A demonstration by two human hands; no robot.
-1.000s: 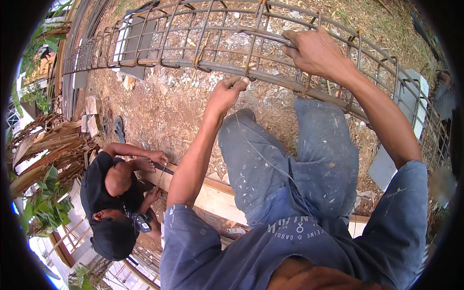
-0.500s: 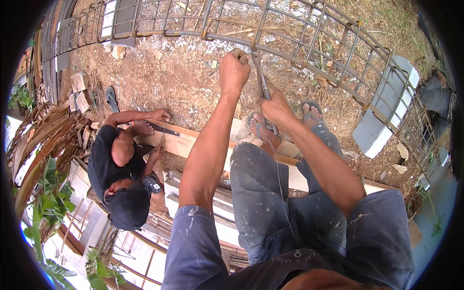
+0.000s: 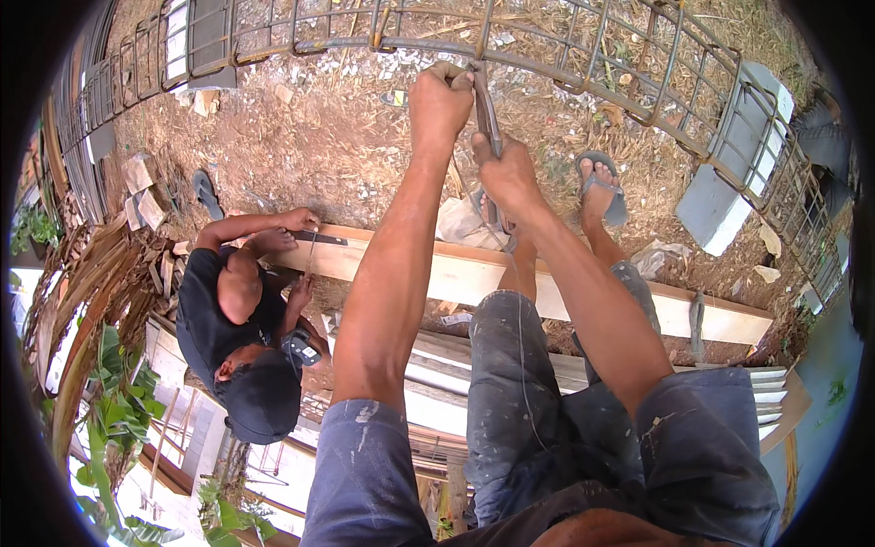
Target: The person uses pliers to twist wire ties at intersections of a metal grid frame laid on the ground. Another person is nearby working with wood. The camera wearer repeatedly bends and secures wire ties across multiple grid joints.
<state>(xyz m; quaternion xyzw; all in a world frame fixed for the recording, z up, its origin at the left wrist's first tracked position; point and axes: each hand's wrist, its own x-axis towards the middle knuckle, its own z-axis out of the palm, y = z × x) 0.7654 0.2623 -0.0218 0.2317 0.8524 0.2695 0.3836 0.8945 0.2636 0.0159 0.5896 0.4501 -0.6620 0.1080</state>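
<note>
Partly hidden by the left hand gripping the rebar cage, a pincer tool sits clasped in the right hand.

Your rebar cage is rusty, rough steel; the plank is pale, matt wood; your shorts are paint-speckled denim.

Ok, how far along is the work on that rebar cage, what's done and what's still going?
Looks done: the rebar cage already stands assembled, long bars running through many stirrups. In hand: the left hand grips a bar while the right hand works a slim metal tool at one joint; a thin wire trails down from there. Left: which joints remain untied cannot be told. Nearby, a crouching person works on a wooden plank.
</note>
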